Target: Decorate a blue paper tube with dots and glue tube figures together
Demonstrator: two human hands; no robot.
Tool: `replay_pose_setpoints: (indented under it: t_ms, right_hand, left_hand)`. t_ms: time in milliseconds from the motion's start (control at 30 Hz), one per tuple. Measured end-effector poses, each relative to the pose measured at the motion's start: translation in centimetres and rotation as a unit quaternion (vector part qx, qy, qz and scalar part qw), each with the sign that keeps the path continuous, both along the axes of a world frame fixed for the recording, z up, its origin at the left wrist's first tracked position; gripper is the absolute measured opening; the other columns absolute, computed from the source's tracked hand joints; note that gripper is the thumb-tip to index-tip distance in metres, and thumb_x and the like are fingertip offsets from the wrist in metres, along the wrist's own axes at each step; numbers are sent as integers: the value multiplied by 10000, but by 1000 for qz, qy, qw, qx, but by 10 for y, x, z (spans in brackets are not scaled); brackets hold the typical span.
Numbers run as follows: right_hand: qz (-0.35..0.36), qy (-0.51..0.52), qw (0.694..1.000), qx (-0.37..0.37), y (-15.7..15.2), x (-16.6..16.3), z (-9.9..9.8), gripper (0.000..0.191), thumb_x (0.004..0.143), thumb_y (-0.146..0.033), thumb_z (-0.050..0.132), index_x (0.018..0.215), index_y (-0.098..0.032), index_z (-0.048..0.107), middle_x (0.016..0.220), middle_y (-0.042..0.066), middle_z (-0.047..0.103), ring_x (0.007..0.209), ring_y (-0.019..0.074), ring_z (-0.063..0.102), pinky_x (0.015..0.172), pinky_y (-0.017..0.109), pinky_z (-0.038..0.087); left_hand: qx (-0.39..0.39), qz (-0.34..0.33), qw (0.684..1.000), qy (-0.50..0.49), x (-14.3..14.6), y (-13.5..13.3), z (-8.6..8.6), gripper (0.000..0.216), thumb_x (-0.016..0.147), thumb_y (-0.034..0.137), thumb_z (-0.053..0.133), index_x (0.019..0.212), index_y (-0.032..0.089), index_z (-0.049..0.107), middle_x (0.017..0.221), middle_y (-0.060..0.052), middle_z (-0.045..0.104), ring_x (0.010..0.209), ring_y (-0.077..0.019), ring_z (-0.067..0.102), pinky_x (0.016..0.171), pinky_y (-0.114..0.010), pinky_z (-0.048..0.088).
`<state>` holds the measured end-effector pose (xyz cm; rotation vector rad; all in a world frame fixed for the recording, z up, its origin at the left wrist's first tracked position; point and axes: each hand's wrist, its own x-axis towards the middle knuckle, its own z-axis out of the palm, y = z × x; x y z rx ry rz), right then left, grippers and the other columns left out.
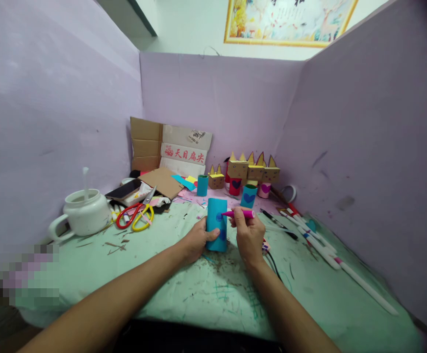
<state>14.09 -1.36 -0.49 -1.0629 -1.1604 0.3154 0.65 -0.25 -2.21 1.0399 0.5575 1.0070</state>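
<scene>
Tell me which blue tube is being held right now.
The nearest blue tube, gripped by the left hand; the plain-looking tube and the heart-marked tube stand farther back, untouched.

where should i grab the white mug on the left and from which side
The white mug is probably best held by its handle, coming from the near left: that loop juts out there from the rounded body, and the mug stands upright. A pale stick pokes up from inside, so a grip from above looks worse.

Pale-green cloth [99, 262] offers passage between the left forearm [136, 289] and a round white handled mug [90, 218]; slim white markers [322, 251] line the right, brown cardboard-headed figures [238, 170] bar the far right.
</scene>
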Motion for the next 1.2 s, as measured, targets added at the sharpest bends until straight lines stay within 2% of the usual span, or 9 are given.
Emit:
replay_pose_setpoints:
  t_ms: [233,400,667,1200]
  right_hand:
    - [21,-10,1000,8,-1,-1,1,348,869,-477,565,740,-172,670,575,-1,621,580,172,573,610,298,447]
    - [27,-14,999,17,-3,-2,3,346,869,-476,566,742,-173,676,576,-3,628,562,165,567,596,291,443]
    - [4,6,1000,-3,-1,-1,2,343,848,-484,577,743,-174,680,581,4,637,580,180,589,615,306,454]
    - [-7,17,1000,-13,0,0,0,368,851,-506,566,728,-172,658,567,-8,595,574,176,565,622,310,436]
  left_hand:
    - [5,15,1000,10,1,1,-1,732,547,377,894,1150,162,539,963,-83,639,801,-221,616,732,-376,515]
    - [12,0,1000,4,1,1,-1,786,537,403,894,1191,164,528,939,-79,641,781,-225,620,747,-394,509]
    - [8,13,1000,7,1,2,-2,738,555,384,887,1173,163,549,973,-91,635,808,-227,613,738,-378,500]
    - [0,4,1000,10,0,0,1,779,540,394,895,1181,158,519,965,-88,633,775,-218,620,717,-375,502]
